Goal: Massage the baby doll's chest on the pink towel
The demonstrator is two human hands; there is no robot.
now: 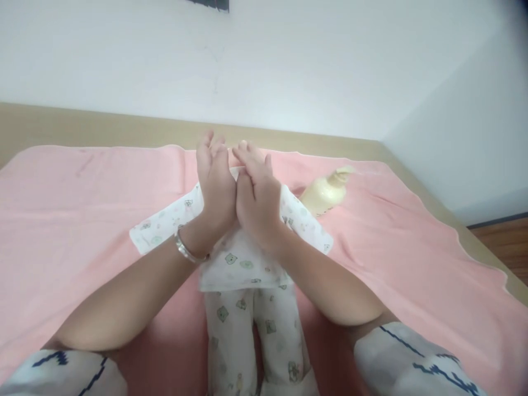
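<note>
My left hand [218, 179] and my right hand [258, 195] meet at their inner sides, near the thumbs and heels. Fingers on both are stretched out, pointing away from me, and I see nothing held in them. A silver bracelet [187, 250] circles my left wrist. Below the hands lies a small white long-sleeved top [243, 269] with a green animal print. Matching trousers [229, 330] extend from its hem towards me. My hands cover the top's neck area, so I cannot tell what is under them. Right of the hands is a pale yellow pump bottle [324, 195].
A pink cloth [99, 203] spreads under the clothes and bottle, over a tan surface [124, 127]. A white wall [144, 66] rises behind it, with another wall on the right. Brown wooden flooring [503, 236] shows at the far right.
</note>
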